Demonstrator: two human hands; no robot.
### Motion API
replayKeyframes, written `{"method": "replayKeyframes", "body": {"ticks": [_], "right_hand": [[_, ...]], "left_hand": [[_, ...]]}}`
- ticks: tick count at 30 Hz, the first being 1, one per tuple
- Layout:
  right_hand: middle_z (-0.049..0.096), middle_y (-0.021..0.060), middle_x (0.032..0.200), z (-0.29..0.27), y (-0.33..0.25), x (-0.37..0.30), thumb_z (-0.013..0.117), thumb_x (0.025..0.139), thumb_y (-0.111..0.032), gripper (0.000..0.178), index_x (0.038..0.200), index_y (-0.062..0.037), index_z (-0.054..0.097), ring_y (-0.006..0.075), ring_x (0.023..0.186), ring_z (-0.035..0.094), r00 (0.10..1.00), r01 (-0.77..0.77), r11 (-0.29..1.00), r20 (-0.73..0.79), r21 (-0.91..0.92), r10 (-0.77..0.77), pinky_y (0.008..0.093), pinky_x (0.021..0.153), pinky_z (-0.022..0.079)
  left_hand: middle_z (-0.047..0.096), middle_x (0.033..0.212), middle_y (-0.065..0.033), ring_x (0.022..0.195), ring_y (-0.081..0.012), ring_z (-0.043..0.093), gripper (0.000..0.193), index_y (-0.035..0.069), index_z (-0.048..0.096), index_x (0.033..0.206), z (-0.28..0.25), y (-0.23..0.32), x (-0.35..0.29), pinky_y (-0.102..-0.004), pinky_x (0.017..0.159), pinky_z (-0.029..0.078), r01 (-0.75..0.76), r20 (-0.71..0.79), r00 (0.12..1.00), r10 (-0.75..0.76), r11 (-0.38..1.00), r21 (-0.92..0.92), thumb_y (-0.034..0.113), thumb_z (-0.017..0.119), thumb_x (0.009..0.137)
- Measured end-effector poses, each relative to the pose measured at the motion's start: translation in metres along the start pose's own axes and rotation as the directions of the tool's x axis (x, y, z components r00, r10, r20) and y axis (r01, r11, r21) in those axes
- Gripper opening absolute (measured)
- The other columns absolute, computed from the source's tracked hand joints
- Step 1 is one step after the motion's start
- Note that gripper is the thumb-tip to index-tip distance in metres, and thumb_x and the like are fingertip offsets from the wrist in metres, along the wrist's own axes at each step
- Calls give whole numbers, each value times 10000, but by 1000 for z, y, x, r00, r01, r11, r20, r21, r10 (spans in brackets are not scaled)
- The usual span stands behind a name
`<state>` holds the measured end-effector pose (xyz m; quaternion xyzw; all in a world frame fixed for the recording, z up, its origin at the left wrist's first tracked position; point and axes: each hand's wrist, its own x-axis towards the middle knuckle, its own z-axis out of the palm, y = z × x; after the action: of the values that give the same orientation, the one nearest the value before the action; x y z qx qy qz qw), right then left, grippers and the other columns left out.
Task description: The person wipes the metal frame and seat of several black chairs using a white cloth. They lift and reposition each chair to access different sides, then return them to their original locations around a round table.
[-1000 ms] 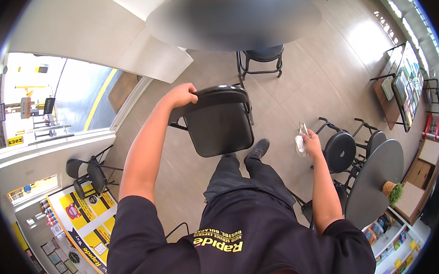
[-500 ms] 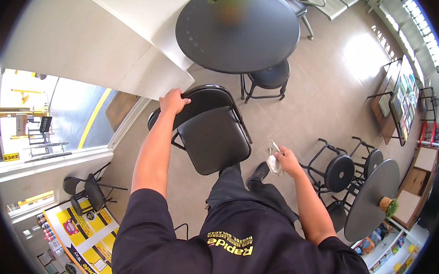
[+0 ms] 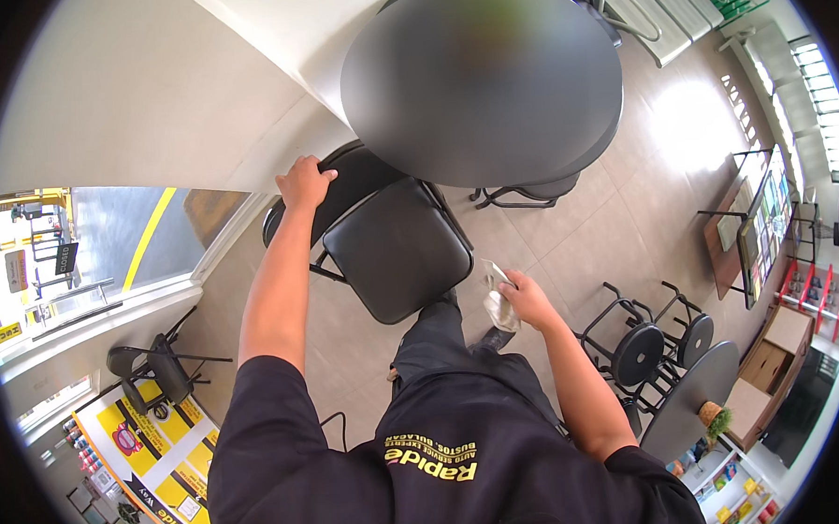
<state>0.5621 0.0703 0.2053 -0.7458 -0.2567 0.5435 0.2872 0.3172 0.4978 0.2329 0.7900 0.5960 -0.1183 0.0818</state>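
A black padded folding chair (image 3: pixel 398 249) stands unfolded in front of me, its seat facing up and its far edge close by the round table. My left hand (image 3: pixel 306 183) is closed over the top of its backrest (image 3: pixel 351 185). Off to the right of the seat, my right hand (image 3: pixel 526 301) grips a crumpled whitish cloth (image 3: pixel 499 301), part of which hangs below the fingers. The cloth is apart from the chair.
Beyond the chair is a dark round table (image 3: pixel 478 91), blurred on top, with a stool (image 3: pixel 538 191) under its edge. Black stools (image 3: pixel 637 354) surround another round table (image 3: pixel 692 400) at right. A folding chair (image 3: pixel 167 367) stands at left by the window (image 3: pixel 147 241).
My left hand and the folding chair have shifted slightly left in view, and the far round table looks nearer. My right hand, still with the cloth, has come a little left toward the seat.
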Motion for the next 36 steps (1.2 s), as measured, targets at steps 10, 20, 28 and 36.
{"method": "replayKeyframes", "body": {"ticks": [10, 20, 28, 36], "right_hand": [[669, 178, 1173, 17, -24, 32, 578, 988, -120, 347, 1294, 30, 643, 296, 1099, 647, 997, -42, 996, 68, 77, 36, 380, 988, 480], [660, 191, 1252, 36, -14, 41, 588, 990, -140, 375, 1324, 27, 632, 337, 1182, 626, 980, -109, 993, 163, -48, 115, 395, 1035, 457], [680, 203, 1214, 53, -23, 38, 589, 992, -135, 379, 1332, 24, 629, 334, 1160, 640, 973, -117, 989, 187, -95, 133, 394, 1022, 467], [691, 196, 1187, 50, -8, 34, 584, 988, -114, 359, 1314, 25, 644, 291, 1114, 652, 960, -205, 979, 195, -2, 201, 374, 1002, 476]], "left_hand": [[677, 1032, -17, 973, -266, 650, 340, 128, 757, 1016, -1, -26, 52, -450, 842, 503, -98, -387, 905, 180, 970, 222, 419, 791, 843], [702, 997, -63, 904, -299, 695, 405, 104, 745, 1105, 0, -44, 92, -444, 760, 560, -216, -386, 883, 269, 961, 175, 425, 743, 858], [734, 1037, -67, 932, -322, 703, 296, 137, 718, 1144, 29, -47, 46, -448, 784, 549, -135, -544, 824, -162, 875, -465, 355, 719, 943], [760, 920, -113, 911, -369, 714, 287, 141, 759, 902, 60, -137, 29, -500, 778, 551, 281, -177, 919, -353, 899, -335, 420, 702, 939]]}}
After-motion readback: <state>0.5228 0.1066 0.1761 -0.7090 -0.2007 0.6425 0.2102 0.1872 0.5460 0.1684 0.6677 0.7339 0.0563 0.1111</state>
